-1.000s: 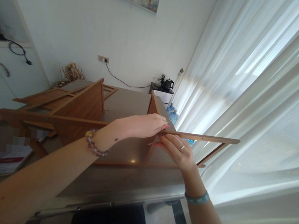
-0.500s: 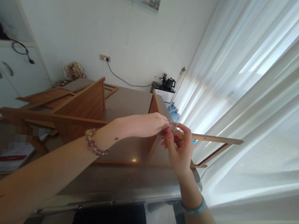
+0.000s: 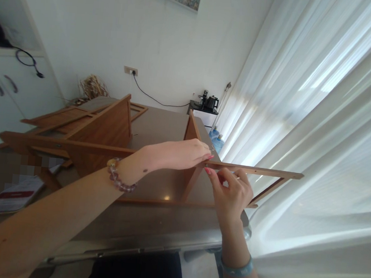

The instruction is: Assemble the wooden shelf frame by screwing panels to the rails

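Note:
A long wooden rail (image 3: 164, 155) runs across a partly assembled wooden frame on the table. My left hand (image 3: 192, 153) is closed over this rail at its joint with an upright wooden panel (image 3: 192, 128). Small shiny bits show by its fingertips; what they are is too small to tell. Just below and to the right, my right hand (image 3: 233, 191) has its fingers curled and its thumb tip at the rail's near side, beside a small dark metal fitting (image 3: 206, 164). Anything in its pinch is hidden.
A larger wooden panel (image 3: 105, 122) stands to the left, with more wooden frame pieces (image 3: 56, 118) behind it. Papers (image 3: 12, 196) lie at lower left. A kettle (image 3: 212, 102) stands on a small cabinet by the wall. White curtains (image 3: 307, 102) hang on the right.
My right hand has drawn away from the left fingertips, moving down and right, to the near side of the rail. My left hand has stayed almost in place.

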Available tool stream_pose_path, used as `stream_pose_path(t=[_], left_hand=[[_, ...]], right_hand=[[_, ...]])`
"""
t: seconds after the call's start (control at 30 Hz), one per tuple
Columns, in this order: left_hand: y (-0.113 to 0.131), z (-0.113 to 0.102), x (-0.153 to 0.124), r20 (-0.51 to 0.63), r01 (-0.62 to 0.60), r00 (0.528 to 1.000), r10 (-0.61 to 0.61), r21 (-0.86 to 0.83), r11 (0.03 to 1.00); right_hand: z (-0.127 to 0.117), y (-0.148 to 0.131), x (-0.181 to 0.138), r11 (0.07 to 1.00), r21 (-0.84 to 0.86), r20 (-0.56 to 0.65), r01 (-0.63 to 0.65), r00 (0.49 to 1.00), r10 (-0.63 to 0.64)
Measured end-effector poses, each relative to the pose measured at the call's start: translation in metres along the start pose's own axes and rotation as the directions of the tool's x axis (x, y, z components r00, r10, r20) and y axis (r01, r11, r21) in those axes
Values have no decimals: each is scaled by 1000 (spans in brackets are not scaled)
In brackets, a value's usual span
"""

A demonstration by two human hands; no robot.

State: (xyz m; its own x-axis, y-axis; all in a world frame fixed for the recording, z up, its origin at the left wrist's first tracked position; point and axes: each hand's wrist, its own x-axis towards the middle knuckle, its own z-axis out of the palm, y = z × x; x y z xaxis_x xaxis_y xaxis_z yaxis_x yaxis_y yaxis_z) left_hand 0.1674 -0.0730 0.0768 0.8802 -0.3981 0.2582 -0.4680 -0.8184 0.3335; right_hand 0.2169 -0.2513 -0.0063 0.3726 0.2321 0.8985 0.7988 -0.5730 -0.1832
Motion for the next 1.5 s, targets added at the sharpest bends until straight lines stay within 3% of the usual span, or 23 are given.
stream_pose_path(t=[0.1, 0.17, 0.27, 0.37, 0.43, 0.5, 0.6, 0.7, 0.8, 0.87, 0.97, 1.1, 1.23, 1.5], left_hand=[[-2, 1, 0, -4, 3, 1000, -3, -10, 1000], [-2, 1, -1, 2, 13, 1000, -12, -19, 1000], [-1, -1, -1, 17, 19, 1000, -19, -25, 999], [-1, -1, -2, 26, 22, 999, -21, -25, 999], [-2, 0, -2, 23, 33, 999, -33, -26, 999], [-3, 0, -2, 19, 44, 999, -44, -26, 999], [-2, 0, -2, 14, 39, 999, -39, -20, 999], [-1, 0, -1, 8, 23, 1000, -23, -13, 1000], [-1, -1, -1, 13, 6, 1000, -5, -11, 1000], [-1, -1, -2, 9, -1, 1000, 2, -12, 1000], [-1, 0, -2, 11, -1, 1000, 2, -16, 1000], [-2, 0, -1, 7, -14, 1000, 14, -10, 1000], [-1, 0, -1, 1, -21, 1000, 21, -8, 1000], [1, -1, -2, 10, 12, 1000, -12, -6, 1000]], right_hand=[[2, -10, -9, 996, 51, 106, -75, 992, 69], [5, -20, -14, 946, 227, 235, -230, 956, 176], [9, -37, -16, 662, 532, 432, -528, 842, 324], [13, -49, -15, 374, 664, 518, -648, 758, 395], [15, -54, -15, 288, 704, 507, -649, 744, 436], [18, -56, -16, 259, 735, 465, -627, 744, 480], [22, -56, -21, 323, 761, 345, -563, 772, 534], [31, -49, -28, 593, 692, 88, -413, 863, 498], [42, -35, -33, 856, 495, -201, -150, 939, 281], [46, -25, -34, 918, 395, -291, 21, 951, 104], [43, -15, -33, 913, 376, -248, 160, 966, -67], [28, -9, -29, 878, 432, -77, 207, 978, -193], [13, -1, -22, 862, 431, 87, 267, 938, -335], [-11, 11, -9, 870, 44, 181, 491, 852, -491]])
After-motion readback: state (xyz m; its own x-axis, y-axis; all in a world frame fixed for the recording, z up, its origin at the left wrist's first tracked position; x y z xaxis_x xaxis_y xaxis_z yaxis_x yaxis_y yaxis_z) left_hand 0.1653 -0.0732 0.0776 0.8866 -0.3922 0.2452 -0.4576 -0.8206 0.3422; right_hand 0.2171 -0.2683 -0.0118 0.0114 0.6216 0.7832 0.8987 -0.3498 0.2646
